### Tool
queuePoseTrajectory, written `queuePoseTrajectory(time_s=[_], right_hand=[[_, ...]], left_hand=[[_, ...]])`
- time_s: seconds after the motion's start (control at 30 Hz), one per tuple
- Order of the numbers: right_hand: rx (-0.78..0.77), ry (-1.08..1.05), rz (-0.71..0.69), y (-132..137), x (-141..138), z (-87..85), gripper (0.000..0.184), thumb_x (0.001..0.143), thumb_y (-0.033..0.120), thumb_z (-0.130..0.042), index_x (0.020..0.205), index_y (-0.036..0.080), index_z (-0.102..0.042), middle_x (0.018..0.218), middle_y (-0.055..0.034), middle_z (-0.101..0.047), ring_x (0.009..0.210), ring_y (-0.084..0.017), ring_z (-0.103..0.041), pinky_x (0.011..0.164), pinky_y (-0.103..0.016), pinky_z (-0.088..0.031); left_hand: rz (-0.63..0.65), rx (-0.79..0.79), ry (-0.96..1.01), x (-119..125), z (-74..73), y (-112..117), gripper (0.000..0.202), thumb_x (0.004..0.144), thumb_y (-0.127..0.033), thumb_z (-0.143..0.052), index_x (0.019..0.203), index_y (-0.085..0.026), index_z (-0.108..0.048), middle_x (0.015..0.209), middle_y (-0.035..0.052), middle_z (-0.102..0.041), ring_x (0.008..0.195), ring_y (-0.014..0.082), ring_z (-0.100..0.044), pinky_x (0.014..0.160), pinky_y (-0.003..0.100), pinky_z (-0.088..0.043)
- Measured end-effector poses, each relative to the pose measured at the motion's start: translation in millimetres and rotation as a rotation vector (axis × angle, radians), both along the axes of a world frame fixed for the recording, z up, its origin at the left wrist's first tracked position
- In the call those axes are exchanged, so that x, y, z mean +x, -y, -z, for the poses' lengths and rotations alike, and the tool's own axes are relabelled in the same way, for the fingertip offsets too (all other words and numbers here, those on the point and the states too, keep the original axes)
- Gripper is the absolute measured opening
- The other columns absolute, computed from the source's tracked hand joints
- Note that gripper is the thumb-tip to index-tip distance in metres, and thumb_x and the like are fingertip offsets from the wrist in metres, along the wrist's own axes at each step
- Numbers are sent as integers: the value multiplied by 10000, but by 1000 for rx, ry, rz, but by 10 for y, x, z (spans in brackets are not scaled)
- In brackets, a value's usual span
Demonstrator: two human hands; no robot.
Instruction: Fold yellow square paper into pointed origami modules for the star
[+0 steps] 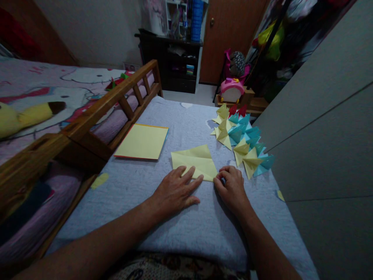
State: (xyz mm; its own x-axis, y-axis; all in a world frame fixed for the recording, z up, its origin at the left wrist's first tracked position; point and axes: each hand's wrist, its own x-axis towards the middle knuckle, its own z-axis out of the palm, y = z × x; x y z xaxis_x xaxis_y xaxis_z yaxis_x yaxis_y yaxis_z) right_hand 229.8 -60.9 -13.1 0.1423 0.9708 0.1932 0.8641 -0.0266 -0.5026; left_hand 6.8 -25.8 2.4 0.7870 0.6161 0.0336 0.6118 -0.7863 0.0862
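Note:
A folded yellow paper sheet (194,160) lies on the pale blue mattress (186,217) in front of me. My left hand (175,190) rests flat on the sheet's near edge, fingers stretched out and pressing it down. My right hand (231,186) is curled beside it, its fingertips pinching the sheet's near right corner. A stack of square paper (142,142), yellow on top, lies further back to the left. Several finished folded paper shapes (243,144) in yellow, teal and red lie in a row at the right.
A wooden bed rail (116,99) runs along the left, with a patterned bed and a yellow plush toy (23,116) behind it. A grey wardrobe wall (320,128) closes the right side. A dark shelf unit (175,62), a brown door and a pink toy stand at the back.

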Motion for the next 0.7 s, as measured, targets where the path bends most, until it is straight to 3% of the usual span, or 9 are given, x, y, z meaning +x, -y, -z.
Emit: queuePoseTrajectory(time_s=[0.33,0.6,0.7], right_hand=[[20,27,31,4,5,22,105,811,192,-600,711,220,-610,1015,-81,-612,999,-269,-512,868,-407,-388],[-9,79,38,38,36,13,36,821,201,-591,793,211,-612,1042,-92,-595,1014,-281,-500,866,-412,-382],[-15,80,33,46,45,4,54,841,200,-563,831,215,-614,1048,-90,-589,1019,-281,-494,870,-413,-382]], left_hand=[[10,26,-18,9,-16,-13,662,904,-618,-618,1441,-262,-469,1491,133,-485,1282,338,-469,1057,452,-389],[94,17,34,27,97,-15,615,975,-495,-570,1450,-124,-440,1498,173,-492,1346,292,-477,1123,399,-335],[103,-3,33,18,91,-11,663,964,-562,-553,1471,-155,-424,1510,174,-474,1344,310,-468,1110,415,-349]])
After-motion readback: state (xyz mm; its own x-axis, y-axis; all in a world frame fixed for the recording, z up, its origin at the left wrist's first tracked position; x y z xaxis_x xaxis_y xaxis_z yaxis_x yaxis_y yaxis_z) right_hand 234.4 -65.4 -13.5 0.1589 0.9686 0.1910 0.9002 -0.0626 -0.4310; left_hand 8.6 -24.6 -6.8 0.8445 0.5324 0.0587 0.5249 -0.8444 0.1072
